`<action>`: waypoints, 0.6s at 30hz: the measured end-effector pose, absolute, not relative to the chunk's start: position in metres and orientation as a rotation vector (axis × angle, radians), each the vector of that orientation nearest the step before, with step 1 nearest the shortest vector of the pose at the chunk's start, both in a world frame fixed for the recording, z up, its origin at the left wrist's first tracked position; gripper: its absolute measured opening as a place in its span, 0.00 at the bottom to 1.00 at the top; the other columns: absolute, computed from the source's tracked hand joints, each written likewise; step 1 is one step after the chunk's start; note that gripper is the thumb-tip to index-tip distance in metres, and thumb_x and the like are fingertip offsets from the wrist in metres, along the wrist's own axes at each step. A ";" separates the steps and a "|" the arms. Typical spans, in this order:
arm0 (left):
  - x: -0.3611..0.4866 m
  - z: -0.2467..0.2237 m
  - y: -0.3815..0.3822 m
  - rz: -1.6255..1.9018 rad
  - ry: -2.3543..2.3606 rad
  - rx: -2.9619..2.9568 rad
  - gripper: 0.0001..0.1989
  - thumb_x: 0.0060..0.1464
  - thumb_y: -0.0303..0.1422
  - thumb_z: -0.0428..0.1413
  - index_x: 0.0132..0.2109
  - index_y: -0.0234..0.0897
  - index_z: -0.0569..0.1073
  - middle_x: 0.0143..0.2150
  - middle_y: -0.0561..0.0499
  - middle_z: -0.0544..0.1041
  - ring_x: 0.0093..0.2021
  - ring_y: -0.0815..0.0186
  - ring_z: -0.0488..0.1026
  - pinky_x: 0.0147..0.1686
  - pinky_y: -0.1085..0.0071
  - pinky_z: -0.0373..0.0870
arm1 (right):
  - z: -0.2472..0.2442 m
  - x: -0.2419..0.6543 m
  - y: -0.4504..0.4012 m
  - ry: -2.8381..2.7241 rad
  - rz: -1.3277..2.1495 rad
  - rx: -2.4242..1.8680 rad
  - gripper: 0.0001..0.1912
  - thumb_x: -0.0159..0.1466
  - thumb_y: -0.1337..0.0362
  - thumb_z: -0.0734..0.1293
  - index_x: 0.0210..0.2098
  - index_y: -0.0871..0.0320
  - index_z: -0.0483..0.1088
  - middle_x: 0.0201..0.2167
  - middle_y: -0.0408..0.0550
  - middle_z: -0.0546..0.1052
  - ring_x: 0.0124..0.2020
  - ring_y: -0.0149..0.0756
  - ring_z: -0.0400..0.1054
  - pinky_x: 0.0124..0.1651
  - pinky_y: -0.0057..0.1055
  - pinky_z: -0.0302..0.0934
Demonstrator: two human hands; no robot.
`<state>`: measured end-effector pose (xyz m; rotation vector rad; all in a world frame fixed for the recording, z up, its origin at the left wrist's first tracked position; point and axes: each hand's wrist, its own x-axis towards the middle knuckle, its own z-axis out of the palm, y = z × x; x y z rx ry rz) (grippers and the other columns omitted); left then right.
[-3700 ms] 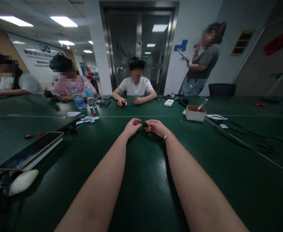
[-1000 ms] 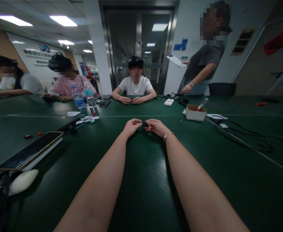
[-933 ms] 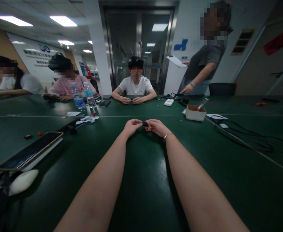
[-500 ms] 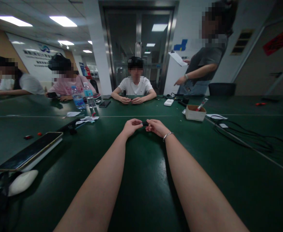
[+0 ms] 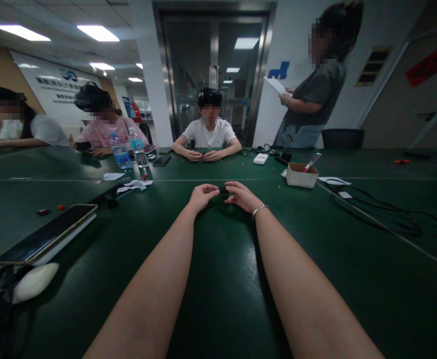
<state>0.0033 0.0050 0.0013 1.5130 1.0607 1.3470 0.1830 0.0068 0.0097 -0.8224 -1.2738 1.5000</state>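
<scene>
"What's changed on the green table (image 5: 218, 279)?"
"Just past twelve o'clock, the right hand (image 5: 243, 197) has loosened, partly spread; contact unclear."
"The left hand (image 5: 202, 197)?"
"Pinching the small black piece (image 5: 223, 190) at twelve o'clock, between both hands; seemingly the main hold now."

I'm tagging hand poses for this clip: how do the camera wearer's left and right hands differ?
The left hand has its fingertips closed on a small black object, while the right hand has its fingers parted near that object's other end; contact there is unclear. The right hand has a silver bracelet at its wrist; the left hand's wrist is bare. Both reach forward over the green table.
</scene>
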 end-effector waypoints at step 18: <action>0.004 0.000 0.006 1.345 1.081 1.516 0.13 0.38 0.33 0.67 0.33 0.33 0.77 0.33 0.46 0.80 0.36 0.63 0.75 0.47 0.61 0.68 | 0.009 0.181 0.008 -1.328 1.432 -0.815 0.19 0.54 0.74 0.68 0.42 0.54 0.63 0.27 0.34 0.70 0.14 0.20 0.64 0.28 0.29 0.72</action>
